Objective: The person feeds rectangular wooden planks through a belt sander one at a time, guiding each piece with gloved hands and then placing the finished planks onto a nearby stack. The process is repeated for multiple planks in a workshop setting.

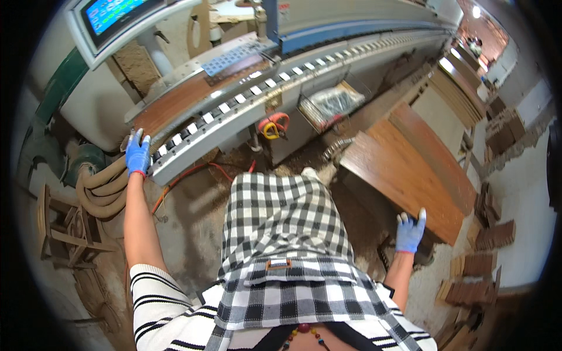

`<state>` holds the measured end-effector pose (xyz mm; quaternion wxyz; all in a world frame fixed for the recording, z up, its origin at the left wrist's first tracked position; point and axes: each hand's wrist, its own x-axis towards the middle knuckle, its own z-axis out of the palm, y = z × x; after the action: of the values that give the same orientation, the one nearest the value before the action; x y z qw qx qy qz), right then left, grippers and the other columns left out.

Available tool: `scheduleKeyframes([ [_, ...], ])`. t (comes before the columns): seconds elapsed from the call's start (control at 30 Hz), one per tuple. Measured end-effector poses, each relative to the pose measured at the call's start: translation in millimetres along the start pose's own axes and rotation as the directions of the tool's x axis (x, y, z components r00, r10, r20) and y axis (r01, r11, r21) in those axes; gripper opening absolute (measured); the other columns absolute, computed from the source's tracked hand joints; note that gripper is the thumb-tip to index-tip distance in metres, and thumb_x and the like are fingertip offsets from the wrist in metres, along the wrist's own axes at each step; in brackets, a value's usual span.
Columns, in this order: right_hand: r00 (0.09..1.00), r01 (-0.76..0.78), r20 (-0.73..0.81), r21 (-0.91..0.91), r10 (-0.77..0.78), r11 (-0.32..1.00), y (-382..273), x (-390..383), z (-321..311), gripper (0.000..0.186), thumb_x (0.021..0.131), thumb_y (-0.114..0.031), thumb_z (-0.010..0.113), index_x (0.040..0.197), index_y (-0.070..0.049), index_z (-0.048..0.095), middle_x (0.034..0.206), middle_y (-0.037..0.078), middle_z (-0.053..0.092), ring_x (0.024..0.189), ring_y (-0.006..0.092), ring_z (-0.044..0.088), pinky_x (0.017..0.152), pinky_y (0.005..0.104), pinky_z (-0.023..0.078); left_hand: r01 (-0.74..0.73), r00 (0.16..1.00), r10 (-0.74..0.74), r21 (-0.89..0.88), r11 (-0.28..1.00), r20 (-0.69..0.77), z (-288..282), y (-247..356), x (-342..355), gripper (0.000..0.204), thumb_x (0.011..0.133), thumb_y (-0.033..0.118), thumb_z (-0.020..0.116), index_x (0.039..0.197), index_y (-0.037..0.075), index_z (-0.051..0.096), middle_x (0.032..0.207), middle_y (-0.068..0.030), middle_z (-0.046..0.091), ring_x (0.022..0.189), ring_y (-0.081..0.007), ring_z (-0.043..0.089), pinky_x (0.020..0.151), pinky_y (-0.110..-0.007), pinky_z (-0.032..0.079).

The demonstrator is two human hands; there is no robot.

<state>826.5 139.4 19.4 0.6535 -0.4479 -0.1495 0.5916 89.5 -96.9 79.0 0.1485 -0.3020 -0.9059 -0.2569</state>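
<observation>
My left hand (138, 154), in a blue glove with white fingertips, is stretched out at the near end of the machine's roller track. Its fingers are extended and slightly apart, by the end of a brown wood panel (181, 106) that lies in the machine. Whether they touch the panel I cannot tell. On my right, my right hand (410, 234), gloved the same way, is at the near edge of a reddish-brown wood board (404, 169). Its fingers are spread, and the fingertips meet the board's edge. Neither hand grips anything.
A long machine with a roller track (240, 99) runs away to the upper right. Above it hangs a control screen (111, 17). A wire basket (333, 104) holds a plastic bag. A coiled hose (99, 190) and wooden stool (70, 231) stand left; stacked wood pieces (474, 266) lie right.
</observation>
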Motion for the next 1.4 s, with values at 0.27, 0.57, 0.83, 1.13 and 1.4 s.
scheduleKeyframes([
  [0.27,0.994,-0.107,0.032,0.008,0.107,0.994,-20,10,-15,0.045,0.077,-0.049,0.066,0.105,-0.014,0.058,0.096,0.002,0.059,0.08,0.0223,0.051,0.074,0.0371,0.043,0.03,1.0,-0.027,-0.187,0.982,0.015,-4,4,-2,0.039,0.086,0.029,0.061,0.12,0.011,0.06,0.126,-0.0189,0.054,0.118,-0.0329,0.049,0.103,-0.039,0.035],
  [0.57,0.996,-0.093,0.002,0.003,0.093,0.996,-32,6,-19,0.038,0.076,-0.042,0.07,0.1,-0.015,0.059,0.09,0.001,0.06,0.071,0.0191,0.053,0.065,0.0342,0.045,-0.047,0.999,0.046,0.013,0.999,0.018,6,68,6,0.038,0.083,0.039,0.058,0.113,0.018,0.064,0.117,-0.0114,0.061,0.111,-0.0303,0.053,0.098,-0.042,0.039],
  [0.83,0.943,-0.069,0.325,-0.034,0.076,0.997,-9,0,4,0.024,0.085,-0.029,0.063,0.101,-0.01,0.062,0.086,0.007,0.067,0.068,0.0215,0.062,0.07,0.0403,0.049,-0.044,0.997,0.043,-0.009,0.999,-0.061,34,131,12,0.045,0.085,0.042,0.056,0.121,0.014,0.058,0.11,-0.0176,0.062,0.106,-0.0327,0.055,0.094,-0.043,0.039],
  [1.13,0.693,-0.309,0.616,-0.215,0.374,0.926,79,-64,166,0.032,0.089,-0.023,0.058,0.114,-0.004,0.054,0.099,0.011,0.065,0.082,0.0248,0.066,0.079,0.044,0.053,-0.218,0.966,0.257,-0.494,0.842,0.012,-15,169,-52,0.064,0.085,0.046,0.059,0.136,0.01,0.043,0.137,-0.0197,0.043,0.127,-0.0343,0.04,0.106,-0.04,0.031],
  [1.4,0.273,-0.436,0.723,-0.495,0.635,0.751,163,-114,288,0.03,0.092,-0.022,0.056,0.113,-0.001,0.052,0.103,0.015,0.061,0.093,0.026,0.063,0.085,0.0434,0.053,-0.519,0.843,0.489,0.101,0.849,0.226,-78,128,-106,0.073,0.077,0.056,0.061,0.135,0.014,0.046,0.142,-0.015,0.038,0.133,-0.0366,0.03,0.111,-0.047,0.02],
])
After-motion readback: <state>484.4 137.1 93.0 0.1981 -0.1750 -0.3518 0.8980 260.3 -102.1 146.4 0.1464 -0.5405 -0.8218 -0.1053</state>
